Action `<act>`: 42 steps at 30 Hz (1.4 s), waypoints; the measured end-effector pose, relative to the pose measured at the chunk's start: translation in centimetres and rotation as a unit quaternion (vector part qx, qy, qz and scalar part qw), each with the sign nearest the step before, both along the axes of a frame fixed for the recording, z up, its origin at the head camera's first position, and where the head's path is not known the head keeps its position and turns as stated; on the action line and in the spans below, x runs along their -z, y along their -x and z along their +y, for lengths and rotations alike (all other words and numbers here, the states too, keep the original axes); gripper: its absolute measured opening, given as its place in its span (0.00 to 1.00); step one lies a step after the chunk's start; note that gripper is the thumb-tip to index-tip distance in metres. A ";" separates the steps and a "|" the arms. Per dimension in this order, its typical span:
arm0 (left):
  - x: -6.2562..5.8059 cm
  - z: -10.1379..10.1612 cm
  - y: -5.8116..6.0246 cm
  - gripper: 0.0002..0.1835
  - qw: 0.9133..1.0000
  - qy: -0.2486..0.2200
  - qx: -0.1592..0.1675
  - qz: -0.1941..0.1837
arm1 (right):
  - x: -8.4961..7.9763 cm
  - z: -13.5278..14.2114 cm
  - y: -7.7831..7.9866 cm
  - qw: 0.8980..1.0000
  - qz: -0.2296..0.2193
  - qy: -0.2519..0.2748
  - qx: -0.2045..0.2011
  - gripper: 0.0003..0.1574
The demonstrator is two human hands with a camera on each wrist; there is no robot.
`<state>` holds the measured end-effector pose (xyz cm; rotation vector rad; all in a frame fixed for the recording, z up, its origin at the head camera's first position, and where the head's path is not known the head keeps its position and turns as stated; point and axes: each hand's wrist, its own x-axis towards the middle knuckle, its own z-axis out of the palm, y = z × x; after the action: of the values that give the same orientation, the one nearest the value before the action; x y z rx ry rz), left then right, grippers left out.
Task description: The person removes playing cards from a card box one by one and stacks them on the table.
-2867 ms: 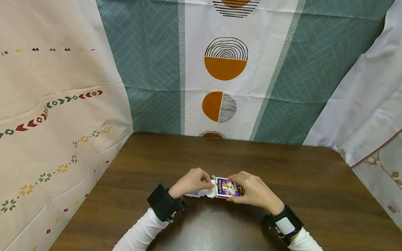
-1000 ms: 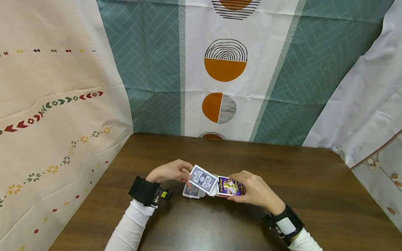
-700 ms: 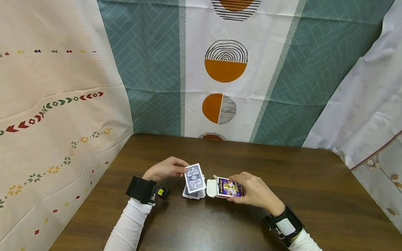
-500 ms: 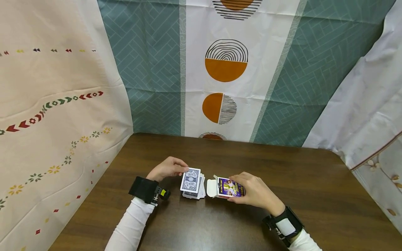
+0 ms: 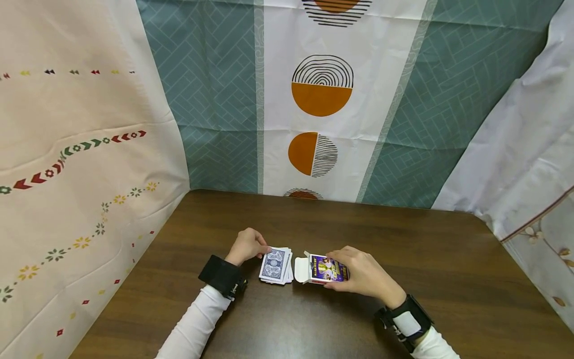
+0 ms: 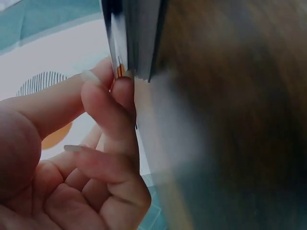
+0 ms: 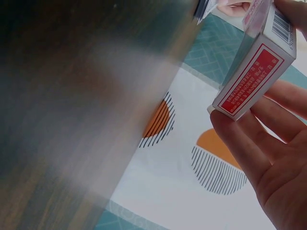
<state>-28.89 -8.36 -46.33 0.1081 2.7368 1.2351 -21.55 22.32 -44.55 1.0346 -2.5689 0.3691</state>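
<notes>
A small pile of playing cards (image 5: 288,273) lies on the table, blue-patterned backs up, its lower cards fanned out to the right. My left hand (image 5: 247,246) pinches the top card (image 5: 272,264) at its upper left corner, flat over the pile. In the left wrist view, thumb and forefinger meet at the cards' edge (image 6: 141,43). My right hand (image 5: 368,276) holds a purple card box (image 5: 326,268) from its right end, thumb and fingers on opposite long sides. The box's white flap (image 5: 302,269) stands open toward the pile. The box's inside is hidden.
The brown wooden table (image 5: 381,239) extends around both hands. Behind it hangs a green and white curtain (image 5: 224,99) with orange circles. Pale patterned cloth (image 5: 89,199) borders the left side, white cloth (image 5: 511,149) the right.
My left hand drew a card out of the box's open end, swung it left and straightened it over the pile, then lowered it. My right hand and the box stayed in place.
</notes>
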 end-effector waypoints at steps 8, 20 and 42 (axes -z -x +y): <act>0.4 0.4 -0.2 0.08 0.999 0.025 -0.003 0.034 | 0.1 -0.1 -0.1 1.000 -0.015 0.000 0.004 0.37; -2.0 2.1 -1.7 0.08 0.992 0.012 0.096 0.086 | 0.2 -0.1 -0.1 1.000 -0.015 -0.001 0.003 0.38; -2.1 6.5 -5.5 0.12 0.973 -0.054 0.221 0.035 | -0.2 -0.4 -0.4 1.000 -0.004 0.009 -0.016 0.37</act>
<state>-23.36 -1.81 -44.21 0.7409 2.4976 1.2598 -21.14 21.89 -44.31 1.0720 -2.5533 0.4041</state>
